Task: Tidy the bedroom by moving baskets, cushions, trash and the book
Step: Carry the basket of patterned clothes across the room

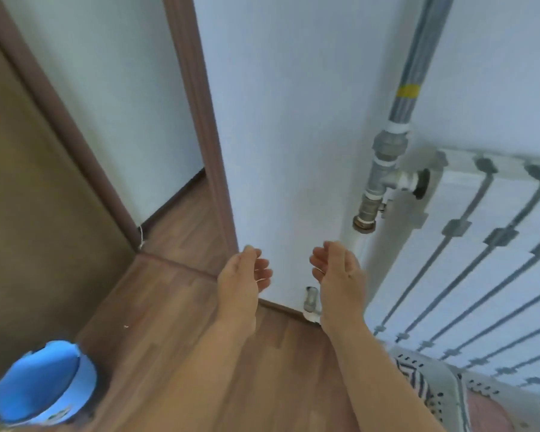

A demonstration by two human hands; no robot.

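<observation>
Both hands out front over wood floor, fingers loosely curled, holding nothing: left hand, right hand. White perforated basket low right below radiator, apart from right hand. Blue bin far lower left.

Pale wall, wood floor, brown door frame, white radiator, grey pipe.

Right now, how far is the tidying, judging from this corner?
Done: nothing here shows it. In hand: nothing; the left hand and right hand hang empty, fingers loosely curled. Left: the white perforated plastic basket by the white radiator and the round blue bin stand on the floor.
</observation>
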